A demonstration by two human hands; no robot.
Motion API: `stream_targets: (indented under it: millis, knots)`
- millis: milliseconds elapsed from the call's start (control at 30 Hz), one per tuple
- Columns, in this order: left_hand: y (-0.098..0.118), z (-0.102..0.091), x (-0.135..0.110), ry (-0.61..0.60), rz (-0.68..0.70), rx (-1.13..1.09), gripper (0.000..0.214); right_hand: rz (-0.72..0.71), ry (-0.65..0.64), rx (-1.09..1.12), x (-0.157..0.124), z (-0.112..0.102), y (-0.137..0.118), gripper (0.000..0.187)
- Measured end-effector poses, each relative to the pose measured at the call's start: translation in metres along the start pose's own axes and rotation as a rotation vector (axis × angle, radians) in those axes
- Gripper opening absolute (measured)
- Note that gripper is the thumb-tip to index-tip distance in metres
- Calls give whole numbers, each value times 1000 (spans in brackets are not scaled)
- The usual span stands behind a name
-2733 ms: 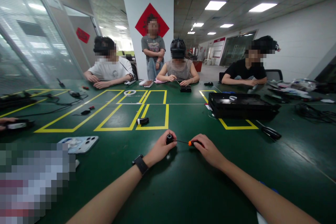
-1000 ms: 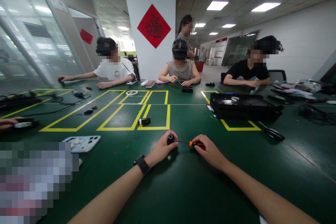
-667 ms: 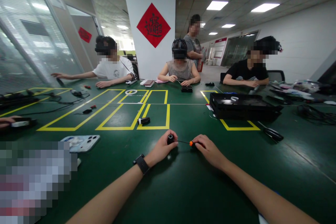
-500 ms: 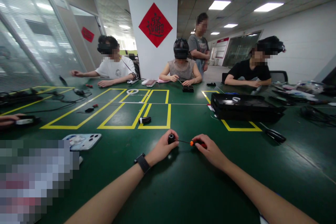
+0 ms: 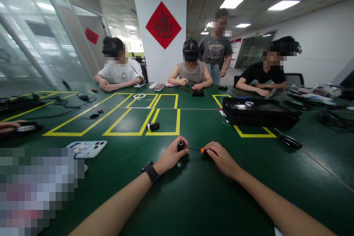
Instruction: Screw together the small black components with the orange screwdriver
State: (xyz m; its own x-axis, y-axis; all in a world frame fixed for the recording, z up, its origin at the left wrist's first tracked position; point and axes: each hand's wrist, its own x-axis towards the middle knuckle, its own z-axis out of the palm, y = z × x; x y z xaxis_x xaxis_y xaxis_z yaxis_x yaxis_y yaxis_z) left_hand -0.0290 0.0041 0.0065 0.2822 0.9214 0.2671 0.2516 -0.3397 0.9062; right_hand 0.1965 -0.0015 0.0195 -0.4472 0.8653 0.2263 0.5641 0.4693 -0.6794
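Observation:
Just above the green tabletop, my left hand (image 5: pixel 172 155) is closed around a small black cylindrical part (image 5: pixel 180 145) whose round end faces me. To its right, my right hand (image 5: pixel 223 158) wraps round the handle of a screwdriver (image 5: pixel 202 151), with an orange collar showing at the front. The thin dark shaft runs left from that collar to the fingers of my left hand. Where its tip meets the black part is hidden by my fingers. Most of the handle is covered by my right fingers.
Yellow tape outlines mark the green table (image 5: pixel 177 199). A black-and-white cylinder (image 5: pixel 153 126) lies ahead. A phone (image 5: pixel 91 149) is left, a large black casing (image 5: pixel 260 112) and a black-handled tool (image 5: pixel 290 142) right. Several people are across the table, and another hand (image 5: pixel 11 127) is far left.
My hands stay almost in place; the fingers of my right hand have shifted to cover more of the screwdriver handle. The standing person has turned, and the person at left drew an arm in.

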Motion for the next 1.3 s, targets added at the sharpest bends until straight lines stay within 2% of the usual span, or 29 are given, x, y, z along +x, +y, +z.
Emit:
stream_targets:
  millis: [133, 267, 433, 600, 900, 1033, 1167, 1300]
  knots:
    - [0, 0, 0, 9, -2, 11, 14, 33, 27, -2, -1, 0, 0, 16]
    - [1, -1, 0, 10, 12, 17, 15, 48, 42, 3, -2, 1, -1, 21]
    - [2, 0, 0, 3, 9, 5, 14, -1, 10, -10, 0, 0, 0, 23]
    - [1, 1, 1, 10, -2, 2, 14, 23, 51, 5, -1, 2, 0, 15]
    - [4, -1, -1, -1, 3, 0, 14, 1, 11, 18, -1, 0, -1, 24]
    - [4, -1, -1, -4, 1, -7, 14, 22, 48, 31, -2, 1, -1, 15]
    - [3, -1, -1, -12, 10, -13, 14, 32, 78, 29, -3, 3, -2, 20]
    - [2, -1, 0, -9, 15, -10, 14, 10, 44, 30, -1, 1, -2, 20]
